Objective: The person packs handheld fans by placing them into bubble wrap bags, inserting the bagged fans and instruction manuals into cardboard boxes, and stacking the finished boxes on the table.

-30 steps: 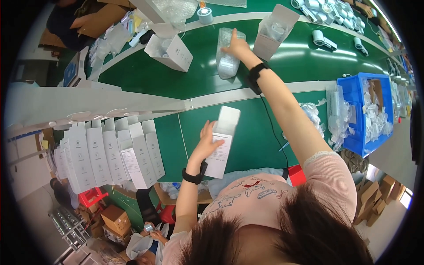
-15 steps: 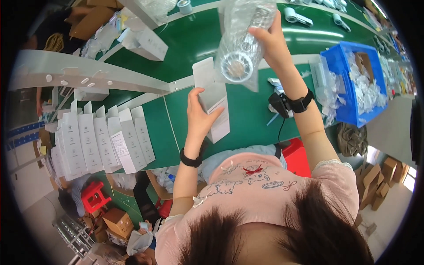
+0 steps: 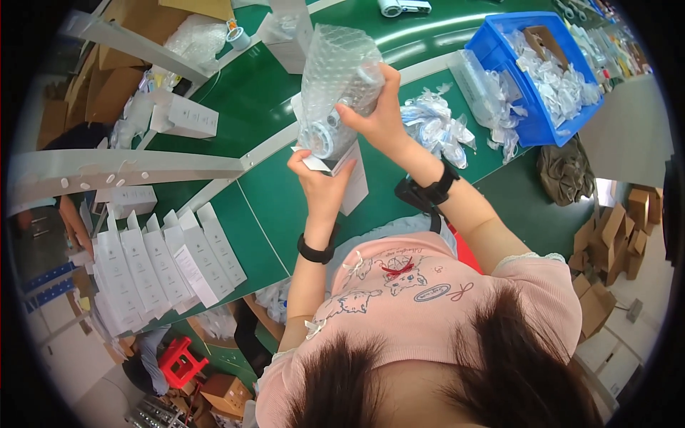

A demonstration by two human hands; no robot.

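My right hand is closed around a clear bubble-wrap bag. Inside it shows a grey-white device with a round ringed end; its exact kind is blurred by the wrap. That round end sits right at the open top of a tall white carton. My left hand grips this carton near its top, thumb and fingers on opposite sides. The bag partly hides the carton's flaps, so how far the device is inside cannot be seen.
Several white cartons stand in a row on the left of the green bench. A blue crate of small plastic bags stands at the right, loose clear packets beside it. A metal frame rail crosses on the left.
My right hand has brought the bagged device down and left to the carton's opening. My left hand has shifted up to the carton's top. The whole view has turned somewhat.
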